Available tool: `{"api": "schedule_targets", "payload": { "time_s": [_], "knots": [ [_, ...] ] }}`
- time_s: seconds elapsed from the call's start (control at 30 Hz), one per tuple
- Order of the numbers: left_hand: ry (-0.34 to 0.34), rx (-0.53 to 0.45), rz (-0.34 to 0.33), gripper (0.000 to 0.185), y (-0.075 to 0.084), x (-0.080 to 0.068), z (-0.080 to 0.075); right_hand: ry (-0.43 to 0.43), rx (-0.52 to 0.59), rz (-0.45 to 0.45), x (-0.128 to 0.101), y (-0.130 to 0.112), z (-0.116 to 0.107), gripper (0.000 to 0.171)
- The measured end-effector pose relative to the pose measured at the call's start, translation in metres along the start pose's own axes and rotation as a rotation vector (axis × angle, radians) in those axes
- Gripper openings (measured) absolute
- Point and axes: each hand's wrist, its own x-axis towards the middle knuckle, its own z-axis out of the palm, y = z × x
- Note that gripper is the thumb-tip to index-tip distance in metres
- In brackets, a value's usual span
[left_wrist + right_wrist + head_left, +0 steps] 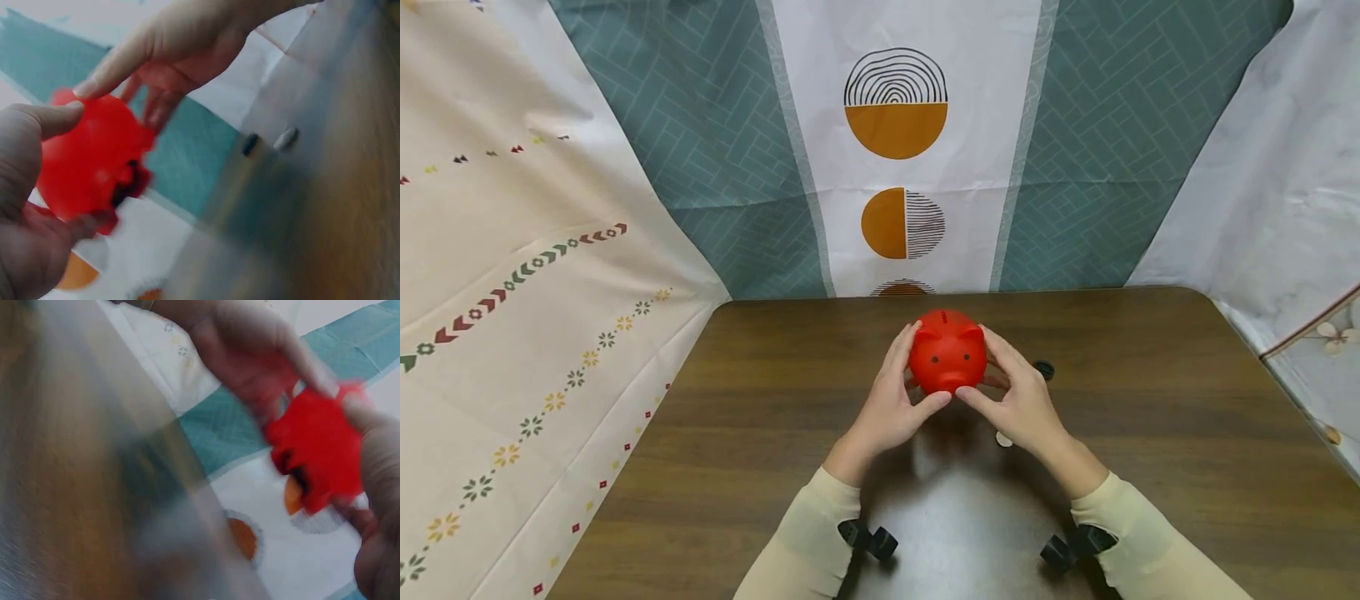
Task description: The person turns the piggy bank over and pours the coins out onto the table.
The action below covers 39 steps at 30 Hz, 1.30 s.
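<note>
A red piggy bank (947, 352) faces the head camera, with a slot on top. It is held up off the table between both hands. My left hand (891, 408) grips its left side, fingers curved around and thumb near the snout. On the other side my right hand (1028, 408) grips it in the same way. The left wrist view shows a dark patch (127, 185) on the bank's underside, blurred. A silvery coin (1003, 439) lies on the table by my right hand, and a small black round piece (1043, 370) lies beyond it.
The brown wooden table (760, 417) ends at a patterned teal and white cloth (1075, 208) behind. Light cloths hang at the left (535, 292) and right. Dark wrist straps with small black blocks (880, 543) sit on both sleeves.
</note>
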Motion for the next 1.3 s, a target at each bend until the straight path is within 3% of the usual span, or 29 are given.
{"api": "schedule_targets", "payload": {
  "time_s": [0.1,0.3,0.5,0.63,0.87,1.07,1.3],
  "knots": [
    [0.001,-0.006,0.016,0.092,0.011,0.002,-0.002,0.005,0.013,-0.035,0.003,-0.001,-0.003,0.084],
    [-0.081,-0.123,-0.181,0.084,0.029,-0.001,-0.01,-0.086,-0.036,0.091,0.001,0.006,0.0,0.073],
    [-0.097,-0.152,-0.225,0.084,0.032,-0.002,-0.011,-0.08,-0.046,0.129,0.0,0.007,0.0,0.075],
    [-0.085,-0.15,-0.22,0.085,0.033,-0.002,-0.01,-0.113,-0.025,0.18,0.0,0.006,-0.001,0.079],
    [-0.02,-0.07,-0.043,0.086,0.038,0.0,-0.008,-0.037,-0.048,0.054,0.003,-0.002,-0.004,0.082],
    [-0.089,-0.066,-0.179,0.085,0.033,0.001,-0.011,-0.129,-0.033,0.214,0.001,0.01,0.002,0.078],
    [-0.102,-0.107,-0.223,0.086,0.025,0.002,-0.01,-0.146,-0.049,0.244,0.003,0.012,0.003,0.078]
  ]
}}
